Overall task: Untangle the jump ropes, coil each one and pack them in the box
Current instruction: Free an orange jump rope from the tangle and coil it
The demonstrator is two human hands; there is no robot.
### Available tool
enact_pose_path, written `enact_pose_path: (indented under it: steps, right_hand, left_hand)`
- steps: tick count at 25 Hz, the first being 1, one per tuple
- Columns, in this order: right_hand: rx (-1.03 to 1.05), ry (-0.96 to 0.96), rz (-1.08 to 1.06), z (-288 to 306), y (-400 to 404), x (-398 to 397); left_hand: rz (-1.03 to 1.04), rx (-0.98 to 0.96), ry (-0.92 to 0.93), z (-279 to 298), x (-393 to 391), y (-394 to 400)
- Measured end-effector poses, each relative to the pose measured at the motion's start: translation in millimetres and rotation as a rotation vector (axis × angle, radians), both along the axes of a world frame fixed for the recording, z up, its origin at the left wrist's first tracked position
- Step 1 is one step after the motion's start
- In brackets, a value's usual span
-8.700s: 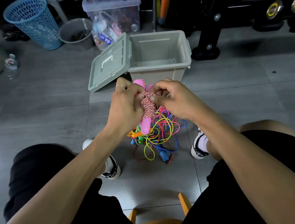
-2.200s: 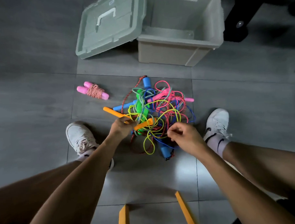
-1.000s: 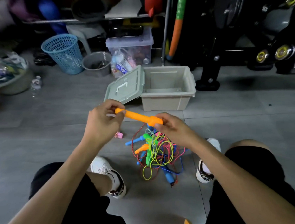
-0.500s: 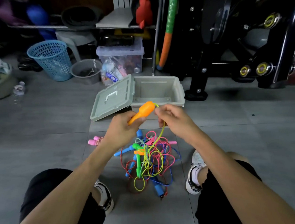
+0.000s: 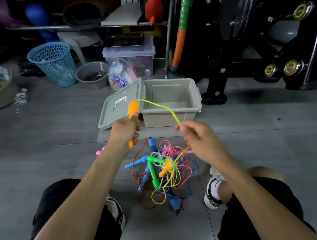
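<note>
My left hand (image 5: 126, 132) grips an orange handle (image 5: 132, 108) upright in front of the box. From its top a yellow cord (image 5: 159, 106) arcs right to my right hand (image 5: 198, 138), which pinches it, then drops into the tangle of jump ropes (image 5: 161, 172) on the floor between my feet. The tangle holds pink, blue, red and yellow cords, green and blue handles and a second orange handle (image 5: 164, 167). The grey box (image 5: 172, 117) stands open behind it with its lid (image 5: 120, 105) leaning at the left. A pink handle (image 5: 100, 151) of the coiled rope peeks from behind my left forearm.
Behind the box stand a blue mesh basket (image 5: 51, 63), a grey tub (image 5: 92, 74) and a clear storage bin (image 5: 129, 62). Black gym equipment (image 5: 259, 43) fills the back right. My shoes (image 5: 212, 190) flank the tangle.
I lifted an orange handle out of the tangle. My hands have since spread apart, the left turning the handle upright and the right sliding along the yellow cord to the right.
</note>
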State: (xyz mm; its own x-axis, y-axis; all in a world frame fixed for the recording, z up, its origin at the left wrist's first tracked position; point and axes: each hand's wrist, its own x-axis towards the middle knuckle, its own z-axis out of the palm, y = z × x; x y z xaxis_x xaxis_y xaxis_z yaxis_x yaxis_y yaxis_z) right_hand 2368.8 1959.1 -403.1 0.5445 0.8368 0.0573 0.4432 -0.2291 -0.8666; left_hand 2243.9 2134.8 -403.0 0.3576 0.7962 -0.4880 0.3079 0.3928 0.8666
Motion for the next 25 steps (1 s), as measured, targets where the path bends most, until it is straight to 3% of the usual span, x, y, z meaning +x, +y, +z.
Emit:
enact_pose_path:
  steps: [2,3,7,10,15,20,23,25]
  right_hand:
    - [0.266,0.013,-0.101,21,9,7]
    - [0.286,-0.005,-0.127,28,14,11]
    - [-0.005,-0.103,-0.153,14,15,16]
    - [-0.197,-0.185,-0.083,-8,7,19]
    - [-0.172,-0.107,0.126,-14,16,5]
    - [-0.094,0.064,0.104,-10,19,-1]
    - [-0.238,0.338,0.217,-19,19,-3]
    - [-0.420,0.307,0.350,-30,16,-2]
  left_hand:
    - [-0.131,-0.002,0.118,-2,-4,2]
    - [-0.190,0.037,0.150,-3,-6,0]
    - [-0.279,0.271,0.181,-5,-22,-9]
    - [-0.415,0.457,0.092,-5,-27,-13]
    - [-0.614,0.643,0.040,-9,-23,-32]
    - [-0.634,0.710,0.102,-11,-18,-31]
    - [-0.499,0.666,0.037,-10,-14,-29]
    - [-0.376,0.569,-0.004,-9,-14,-24]
